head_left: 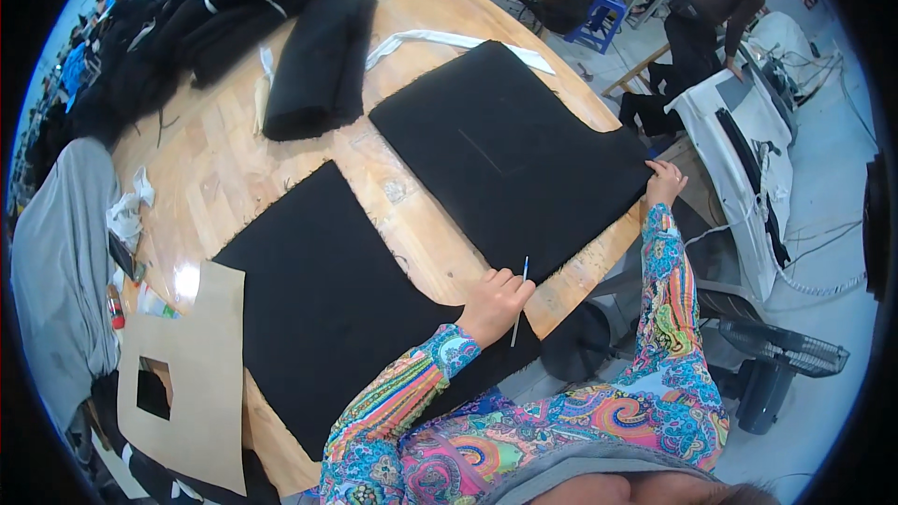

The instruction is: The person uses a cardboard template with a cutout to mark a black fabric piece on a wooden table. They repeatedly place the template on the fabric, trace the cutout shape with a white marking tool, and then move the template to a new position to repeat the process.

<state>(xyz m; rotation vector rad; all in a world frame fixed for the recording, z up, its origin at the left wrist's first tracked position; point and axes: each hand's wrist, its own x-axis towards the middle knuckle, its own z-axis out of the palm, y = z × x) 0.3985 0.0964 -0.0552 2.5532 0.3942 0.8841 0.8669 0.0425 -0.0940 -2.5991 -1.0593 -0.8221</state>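
A black cut fabric piece (pixel 505 150), its layers stacked, lies on the table with a thin pale line marked near its middle. My right hand (pixel 664 182) pinches its right corner at the table edge. A slim white and blue pen (pixel 525 271) stands nearly upright in my closed left hand (pixel 496 307), close to that piece's near corner. Under the left hand spreads a second black fabric piece (pixel 327 290), which reaches over the near table edge. The left fingertips are partly hidden.
A beige card pattern (pixel 201 365) with a square cutout overlaps the left piece. Black fabric rolls (pixel 323 65) and a white strip (pixel 449 36) lie farther back on the wooden table (pixel 412 201). Grey cloth (pixel 65 262) hangs at left. Right stand a fan (pixel 781 355) and another person (pixel 702 19).
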